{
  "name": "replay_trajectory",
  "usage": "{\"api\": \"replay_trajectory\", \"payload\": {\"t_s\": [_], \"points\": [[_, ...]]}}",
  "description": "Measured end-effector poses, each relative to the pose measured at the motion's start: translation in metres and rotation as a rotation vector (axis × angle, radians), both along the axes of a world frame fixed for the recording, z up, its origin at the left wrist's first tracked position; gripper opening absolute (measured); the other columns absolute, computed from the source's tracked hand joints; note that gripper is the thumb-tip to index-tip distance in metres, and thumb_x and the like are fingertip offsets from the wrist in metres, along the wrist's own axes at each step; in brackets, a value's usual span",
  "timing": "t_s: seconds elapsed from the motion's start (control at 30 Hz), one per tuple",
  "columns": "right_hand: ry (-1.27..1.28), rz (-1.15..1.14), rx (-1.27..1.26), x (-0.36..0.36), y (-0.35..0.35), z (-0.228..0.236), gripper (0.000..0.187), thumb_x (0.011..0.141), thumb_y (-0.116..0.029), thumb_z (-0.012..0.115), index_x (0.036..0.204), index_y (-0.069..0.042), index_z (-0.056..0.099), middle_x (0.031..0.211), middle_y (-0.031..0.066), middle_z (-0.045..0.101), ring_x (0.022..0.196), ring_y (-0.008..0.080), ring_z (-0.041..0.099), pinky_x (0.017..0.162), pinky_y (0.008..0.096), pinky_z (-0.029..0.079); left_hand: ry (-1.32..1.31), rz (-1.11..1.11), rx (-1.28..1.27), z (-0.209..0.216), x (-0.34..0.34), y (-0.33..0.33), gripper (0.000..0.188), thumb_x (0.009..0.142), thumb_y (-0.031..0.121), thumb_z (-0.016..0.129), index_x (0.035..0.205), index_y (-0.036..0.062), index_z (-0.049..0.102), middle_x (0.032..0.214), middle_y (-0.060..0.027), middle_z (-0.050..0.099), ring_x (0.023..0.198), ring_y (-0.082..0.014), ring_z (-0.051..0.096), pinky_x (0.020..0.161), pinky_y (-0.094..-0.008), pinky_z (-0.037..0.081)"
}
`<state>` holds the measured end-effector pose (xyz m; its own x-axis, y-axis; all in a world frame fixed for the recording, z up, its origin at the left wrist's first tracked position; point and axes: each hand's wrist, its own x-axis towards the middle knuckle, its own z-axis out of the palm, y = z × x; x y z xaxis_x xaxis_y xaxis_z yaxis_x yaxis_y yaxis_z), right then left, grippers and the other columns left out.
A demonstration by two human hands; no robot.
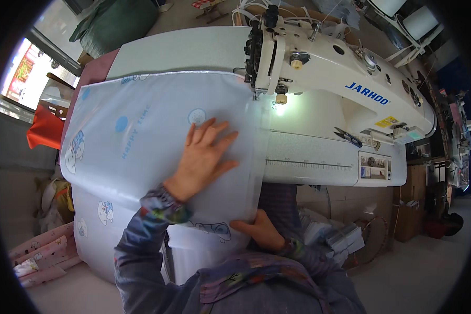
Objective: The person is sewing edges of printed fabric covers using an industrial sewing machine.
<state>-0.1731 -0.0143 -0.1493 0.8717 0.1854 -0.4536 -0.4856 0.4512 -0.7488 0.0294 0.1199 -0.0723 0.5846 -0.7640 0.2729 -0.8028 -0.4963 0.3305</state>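
A pale blue printed sheet [157, 125] covers the left of a white worktop [309, 152], its right edge beside the needle of a white sewing machine [324, 63]. The person's left hand [201, 157] lies on it, palm down, fingers spread. The right hand [261, 230] pinches the near edge, 1 thumb showing, its other fingers mostly hidden. Black snips [348, 137] lie to the right.

Window-like opening [23, 70] at 10 o'clock, bright daylight outside, grey frame. Grey wall [15, 193] at 9, shaded. Plain pale-grey floor [413, 275] at 4. Small stool [208, 3], red-checked seat, near 12. Brown cardboard boxes [409, 209] between 3 and 4, stacked on floor.
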Motion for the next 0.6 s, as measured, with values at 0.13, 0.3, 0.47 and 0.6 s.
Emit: {"api": "replay_trajectory", "payload": {"t_s": [0.13,0.3,0.47,0.6], "points": [[0.036,0.057,-0.056,-0.013,-0.007,-0.002,0.032,0.094,-0.01,0.072,0.123,0.003,0.066,0.112,0.0076,0.072,0.103,0.0138,0.065,0.089,0.0305,0.054,-0.025,0.025,0.077,-0.037,-0.003,-0.013,0.066,0.081,0.044,0.078,0.139,0.0186,0.059,0.146,-0.0095,0.044,0.142,-0.0354,0.036,0.115,-0.0676,0.024],[-0.045,0.034,-0.077,-0.019,-0.001,-0.01,0.035,0.095,-0.012,0.073,0.125,0.002,0.062,0.113,0.0074,0.07,0.102,0.0128,0.064,0.088,0.0298,0.053,-0.002,0.049,0.116,-0.032,-0.004,-0.018,0.068,0.082,0.044,0.078,0.142,0.0205,0.057,0.144,-0.0097,0.045,0.144,-0.0347,0.036,0.117,-0.068,0.021],[-0.128,-0.021,-0.136,-0.017,-0.006,-0.012,0.039,0.094,-0.01,0.073,0.129,0.002,0.059,0.117,0.008,0.069,0.103,0.0139,0.064,0.09,0.0309,0.053,-0.086,0.018,0.033,-0.035,0.006,-0.033,0.064,0.082,0.047,0.076,0.136,0.0156,0.061,0.135,-0.0098,0.049,0.136,-0.0327,0.043,0.113,-0.0669,0.03],[-0.117,-0.027,-0.19,-0.015,-0.007,-0.017,0.038,0.095,-0.011,0.072,0.129,0.002,0.059,0.116,0.0074,0.069,0.102,0.0134,0.064,0.089,0.0306,0.053,-0.1,0.022,0.006,-0.038,0.018,-0.042,0.062,0.083,0.046,0.076,0.134,0.0151,0.062,0.133,-0.0093,0.05,0.133,-0.0307,0.045,0.114,-0.063,0.032]]}}
